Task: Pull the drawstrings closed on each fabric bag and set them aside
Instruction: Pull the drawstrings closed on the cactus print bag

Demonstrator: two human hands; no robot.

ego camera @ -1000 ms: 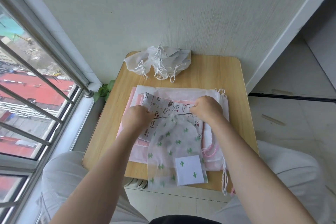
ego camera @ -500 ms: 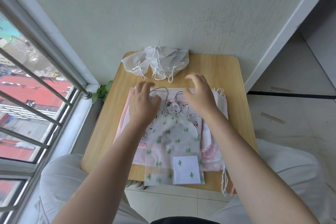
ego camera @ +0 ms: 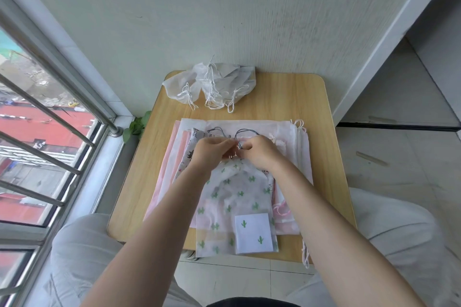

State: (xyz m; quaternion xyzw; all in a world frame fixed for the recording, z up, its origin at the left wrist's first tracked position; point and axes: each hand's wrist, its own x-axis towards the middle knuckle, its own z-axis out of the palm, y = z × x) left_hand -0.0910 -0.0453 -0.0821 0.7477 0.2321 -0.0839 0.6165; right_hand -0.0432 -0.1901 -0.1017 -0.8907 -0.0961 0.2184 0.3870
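A sheer cactus-print bag (ego camera: 235, 197) lies on top of a flat stack of pink and white fabric bags (ego camera: 174, 157) on the small wooden table (ego camera: 287, 99). Its gathered mouth sits between my hands. My left hand (ego camera: 212, 151) and my right hand (ego camera: 257, 151) meet at that mouth, each pinching a dark drawstring (ego camera: 245, 131) whose loops arch just beyond the fingers. A bag with a cartoon print (ego camera: 190, 151) lies directly under the cactus bag. A pile of closed white bags (ego camera: 214, 85) with white cords rests at the table's far edge.
A small white cactus-print pouch (ego camera: 253, 233) lies on the cactus bag's near end, overhanging the table's front edge. A window with metal bars (ego camera: 50, 112) is on the left, a wall straight ahead, tiled floor (ego camera: 386, 157) on the right. My knees flank the table.
My hands were apart and open over the stack half a second ago. They have come together at the cactus bag's mouth and now pinch its dark drawstrings.
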